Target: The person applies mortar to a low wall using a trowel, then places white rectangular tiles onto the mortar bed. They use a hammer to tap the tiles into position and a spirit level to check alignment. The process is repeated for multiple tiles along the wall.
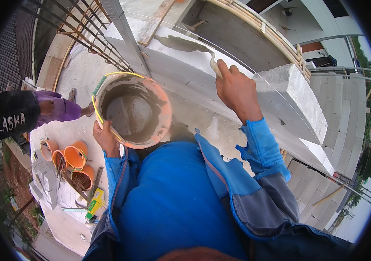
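- The right hand (237,89) has its fingers clamped on the trowel (214,65) at its handle; the trowel lies over the white block wall (177,89) at twelve o'clock, long axis slanting toward ten, blade indistinct from grey mortar (181,43).
- The left hand (107,139) has its fingers clamped on the bucket (164,102) at its eight-o'clock rim, mouth facing up.
- Concrete floor (55,130): orange buckets (76,156) at eight, another person (55,104) at nine.
- Steel bars (90,37) rise at eleven.

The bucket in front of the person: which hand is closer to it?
Left. The left hand holds the bucket at its near left edge, while the right hand is well off to its right, gripping a trowel.
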### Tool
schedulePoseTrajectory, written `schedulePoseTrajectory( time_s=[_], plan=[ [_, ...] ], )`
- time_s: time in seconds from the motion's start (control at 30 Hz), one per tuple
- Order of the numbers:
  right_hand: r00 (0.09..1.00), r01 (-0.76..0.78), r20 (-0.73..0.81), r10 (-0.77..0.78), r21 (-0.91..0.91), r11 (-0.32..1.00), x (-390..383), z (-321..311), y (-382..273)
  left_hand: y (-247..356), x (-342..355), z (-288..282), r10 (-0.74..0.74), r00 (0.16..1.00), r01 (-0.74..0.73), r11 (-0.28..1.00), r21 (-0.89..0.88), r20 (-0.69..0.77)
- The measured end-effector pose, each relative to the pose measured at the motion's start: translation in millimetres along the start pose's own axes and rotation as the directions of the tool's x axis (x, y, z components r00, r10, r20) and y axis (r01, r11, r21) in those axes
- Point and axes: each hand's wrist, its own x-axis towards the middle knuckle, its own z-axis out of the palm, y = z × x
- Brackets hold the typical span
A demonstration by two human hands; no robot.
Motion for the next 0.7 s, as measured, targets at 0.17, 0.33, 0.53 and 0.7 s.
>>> schedulePoseTrajectory(
  time_s=[0.17, 0.33, 0.53, 0.7],
  plan=[
    [0.984, -0.127, -0.138, 0.117, -0.067, 0.990, -9.7, 26.2, -27.3, -5.0, 62.3, -14.9, 0.036, 0.999, -0.036, 0.999, 0.006, 0.032],
    [0.951, -0.262, -0.215, 0.221, -0.184, 0.948, -22.8, 60.8, -80.7, 2.4, 126.7, -38.6, 0.021, 0.986, -0.026, 0.999, 0.025, 0.164],
    [0.826, -0.557, -0.238, 0.511, -0.204, 0.805, -60.3, 83.7, -107.4, 11.6, 182.7, -68.0, 0.057, 0.969, -0.072, 0.996, 0.053, 0.240],
    [0.794, -0.584, -0.091, 0.601, 0.159, 0.796, -71.6, 71.1, -130.3, 28.5, 217.1, -77.8, 0.060, 0.956, -0.078, 0.996, 0.049, 0.286]
  ],
)
